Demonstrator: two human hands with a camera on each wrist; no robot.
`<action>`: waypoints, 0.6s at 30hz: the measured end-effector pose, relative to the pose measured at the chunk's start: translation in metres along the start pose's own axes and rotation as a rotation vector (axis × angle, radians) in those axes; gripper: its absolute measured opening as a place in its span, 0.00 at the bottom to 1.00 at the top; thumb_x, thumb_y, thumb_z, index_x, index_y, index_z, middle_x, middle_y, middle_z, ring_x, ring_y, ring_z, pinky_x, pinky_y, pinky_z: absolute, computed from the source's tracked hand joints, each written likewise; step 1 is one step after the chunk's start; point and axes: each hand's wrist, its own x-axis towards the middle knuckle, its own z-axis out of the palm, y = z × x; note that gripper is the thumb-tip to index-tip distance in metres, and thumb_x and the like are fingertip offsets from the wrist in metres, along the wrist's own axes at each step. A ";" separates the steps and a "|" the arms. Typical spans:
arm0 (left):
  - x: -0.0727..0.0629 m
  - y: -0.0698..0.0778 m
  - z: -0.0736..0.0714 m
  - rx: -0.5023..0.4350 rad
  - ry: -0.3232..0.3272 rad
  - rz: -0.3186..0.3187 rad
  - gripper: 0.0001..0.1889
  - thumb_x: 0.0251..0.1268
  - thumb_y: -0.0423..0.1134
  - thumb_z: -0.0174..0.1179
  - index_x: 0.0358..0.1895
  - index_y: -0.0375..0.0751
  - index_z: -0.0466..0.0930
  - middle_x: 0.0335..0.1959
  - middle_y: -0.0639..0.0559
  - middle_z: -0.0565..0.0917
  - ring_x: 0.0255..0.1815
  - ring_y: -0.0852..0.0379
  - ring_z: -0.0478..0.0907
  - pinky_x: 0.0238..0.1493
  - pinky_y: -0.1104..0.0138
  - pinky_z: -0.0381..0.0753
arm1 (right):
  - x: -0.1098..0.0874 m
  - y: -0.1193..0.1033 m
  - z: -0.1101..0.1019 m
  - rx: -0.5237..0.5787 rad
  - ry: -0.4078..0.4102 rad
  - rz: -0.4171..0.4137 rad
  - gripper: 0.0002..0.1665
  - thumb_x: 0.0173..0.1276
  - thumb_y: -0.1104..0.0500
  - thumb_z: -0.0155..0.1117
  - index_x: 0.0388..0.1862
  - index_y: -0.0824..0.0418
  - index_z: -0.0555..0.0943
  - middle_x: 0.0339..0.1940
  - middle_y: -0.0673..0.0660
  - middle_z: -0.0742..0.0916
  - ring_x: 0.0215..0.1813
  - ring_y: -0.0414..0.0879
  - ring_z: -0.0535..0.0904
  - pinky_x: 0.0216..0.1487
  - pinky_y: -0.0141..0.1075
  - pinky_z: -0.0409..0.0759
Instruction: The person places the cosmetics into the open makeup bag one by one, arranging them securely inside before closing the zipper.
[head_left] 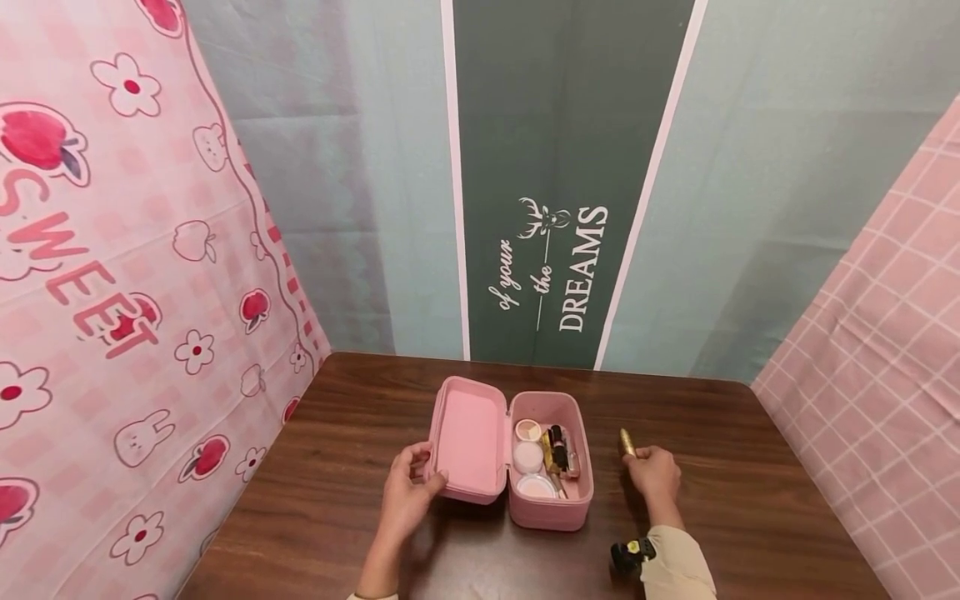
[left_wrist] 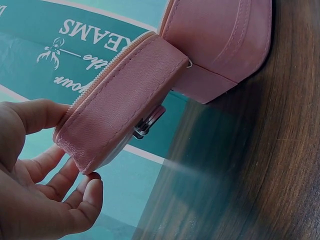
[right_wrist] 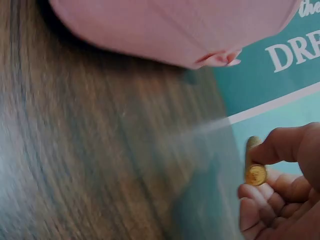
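Note:
A pink zippered cosmetic case [head_left: 551, 515] stands on the table with its lid [head_left: 471, 442] folded out to the left. My left hand [head_left: 405, 493] grips the lid's outer edge; in the left wrist view, the thumb lies on the zipper side and the fingers are under the corner. Inside the case are round compacts [head_left: 528, 457], a black-capped tube [head_left: 558, 446] and other small cosmetics. To the right of the case, my right hand [head_left: 655, 473] pinches a slim gold cosmetic tube [right_wrist: 256, 174] between thumb and fingers, apart from the case.
The brown wooden table [head_left: 322, 467] reaches back to a green and blue printed cloth [head_left: 547, 167]. Pink cloths hang on the left [head_left: 150, 292] and right [head_left: 892, 333]. A black device [head_left: 632, 553] is strapped at the right wrist.

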 end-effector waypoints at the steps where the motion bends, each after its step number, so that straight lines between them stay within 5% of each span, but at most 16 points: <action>1: 0.000 0.000 0.000 -0.002 0.001 -0.002 0.24 0.47 0.27 0.67 0.51 0.31 0.74 0.44 0.42 0.74 0.42 0.46 0.75 0.42 0.61 0.76 | -0.002 -0.001 -0.002 -0.006 -0.020 0.001 0.14 0.53 0.60 0.63 0.33 0.71 0.81 0.37 0.70 0.82 0.42 0.71 0.73 0.43 0.56 0.68; 18: 0.000 -0.001 0.001 0.004 0.024 0.005 0.23 0.46 0.27 0.68 0.50 0.33 0.75 0.43 0.42 0.74 0.41 0.47 0.75 0.40 0.63 0.76 | -0.028 -0.038 -0.030 -0.027 -0.138 -0.006 0.16 0.56 0.55 0.63 0.33 0.69 0.82 0.35 0.67 0.83 0.38 0.63 0.76 0.37 0.50 0.71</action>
